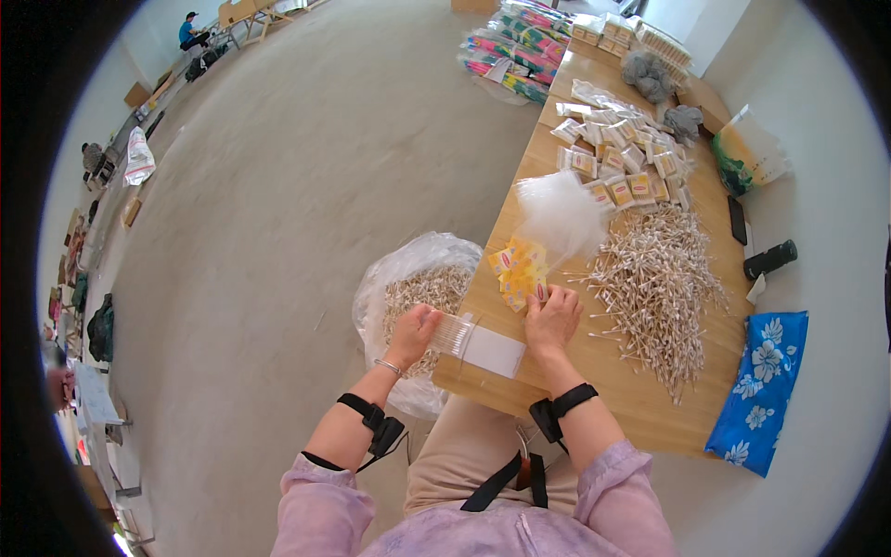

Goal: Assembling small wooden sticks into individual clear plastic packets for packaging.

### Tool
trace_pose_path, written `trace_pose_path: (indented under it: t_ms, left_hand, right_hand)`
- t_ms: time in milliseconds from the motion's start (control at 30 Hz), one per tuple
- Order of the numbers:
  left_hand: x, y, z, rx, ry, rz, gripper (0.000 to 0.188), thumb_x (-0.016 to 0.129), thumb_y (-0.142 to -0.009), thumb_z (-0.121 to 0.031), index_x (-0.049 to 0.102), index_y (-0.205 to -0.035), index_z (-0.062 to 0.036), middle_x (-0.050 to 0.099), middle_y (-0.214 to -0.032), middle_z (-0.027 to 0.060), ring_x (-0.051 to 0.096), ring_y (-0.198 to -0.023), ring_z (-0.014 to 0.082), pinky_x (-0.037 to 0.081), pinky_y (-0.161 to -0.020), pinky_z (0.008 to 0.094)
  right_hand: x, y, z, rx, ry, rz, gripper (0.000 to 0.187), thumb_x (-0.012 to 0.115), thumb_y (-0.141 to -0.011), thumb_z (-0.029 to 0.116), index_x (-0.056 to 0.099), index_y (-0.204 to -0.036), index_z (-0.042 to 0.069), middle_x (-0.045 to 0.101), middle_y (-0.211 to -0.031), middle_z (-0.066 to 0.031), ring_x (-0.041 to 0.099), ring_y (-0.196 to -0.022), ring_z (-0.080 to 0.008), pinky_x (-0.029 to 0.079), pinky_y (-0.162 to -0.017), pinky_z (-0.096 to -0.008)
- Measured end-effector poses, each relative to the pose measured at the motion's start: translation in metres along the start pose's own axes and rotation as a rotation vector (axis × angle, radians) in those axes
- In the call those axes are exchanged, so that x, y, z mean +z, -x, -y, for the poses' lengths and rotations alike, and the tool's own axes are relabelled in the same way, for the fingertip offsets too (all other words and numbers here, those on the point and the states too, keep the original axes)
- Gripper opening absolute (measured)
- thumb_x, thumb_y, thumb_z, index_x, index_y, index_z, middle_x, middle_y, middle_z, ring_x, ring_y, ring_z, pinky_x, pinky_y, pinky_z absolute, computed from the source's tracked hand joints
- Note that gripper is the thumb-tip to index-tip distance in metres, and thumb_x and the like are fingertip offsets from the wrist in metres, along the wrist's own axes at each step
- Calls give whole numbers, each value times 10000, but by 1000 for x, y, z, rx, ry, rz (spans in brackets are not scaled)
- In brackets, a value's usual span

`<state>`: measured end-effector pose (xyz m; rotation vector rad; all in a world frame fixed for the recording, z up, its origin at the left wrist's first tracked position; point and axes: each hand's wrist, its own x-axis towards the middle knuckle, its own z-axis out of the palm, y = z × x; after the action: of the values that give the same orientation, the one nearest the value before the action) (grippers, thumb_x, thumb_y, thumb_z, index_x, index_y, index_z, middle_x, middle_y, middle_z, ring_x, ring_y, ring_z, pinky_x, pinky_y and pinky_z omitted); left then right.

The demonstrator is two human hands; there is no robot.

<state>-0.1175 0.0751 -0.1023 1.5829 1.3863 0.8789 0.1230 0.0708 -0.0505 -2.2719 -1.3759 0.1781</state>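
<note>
Between the thumb and fingers of my left hand (413,336) is a small clear bag of cotton swabs (452,335), held at the table's near left corner. A flat white rectangle (494,353) lies beside the bag on the tabletop; I cannot tell whether the two are joined. My right hand (554,317) is closed at the near edge of a small pile of yellow printed cards (520,269), its fingertips pinching one card. Just beyond the cards lies a stack of clear plastic bags (560,215). A large heap of loose cotton swabs (661,288) spreads to the right of my right hand.
Filled swab packets (624,153) cover the table (640,422) farther back. Below its left edge stands a big plastic sack (371,288) of swabs. A blue floral pouch (763,390), a black cylinder (770,260) and a phone (738,221) line the right side. Another person (192,32) sits far left.
</note>
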Motion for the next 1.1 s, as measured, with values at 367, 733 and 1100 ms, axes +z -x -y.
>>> trace_pose_path:
  t_ms: [367, 733, 1100]
  left_hand:
    - [-1, -3, -2, 15, -43, 43, 298, 548, -943, -309, 582, -850, -28, 534, -664, 81, 492, -623, 180, 423, -595, 318]
    - [3, -2, -4, 14, -10, 1, 264, 553, -952, -281, 601, -861, -38, 581, -667, 46, 513, -629, 120, 437, -588, 299]
    - [3, 0, -13, 5, -2, -24, 264, 573, -939, -292, 607, -866, -41, 587, -660, 66, 528, -615, 130, 444, -580, 308]
  right_hand:
    - [-1, -12, -24, 218, -730, -41, 226, 771, -769, 128, 599, -840, -2, 633, -697, -58, 574, -579, -109, 473, -525, -265]
    - [0, 76, 42, 681, -1120, 540, 215, 717, -845, 174, 586, -815, 6, 649, -735, -90, 637, -562, -150, 514, -463, -249]
    - [7, 72, 41, 648, -927, 445, 197, 699, -820, 134, 581, -741, -2, 600, -629, -74, 545, -434, -125, 436, -363, -258]
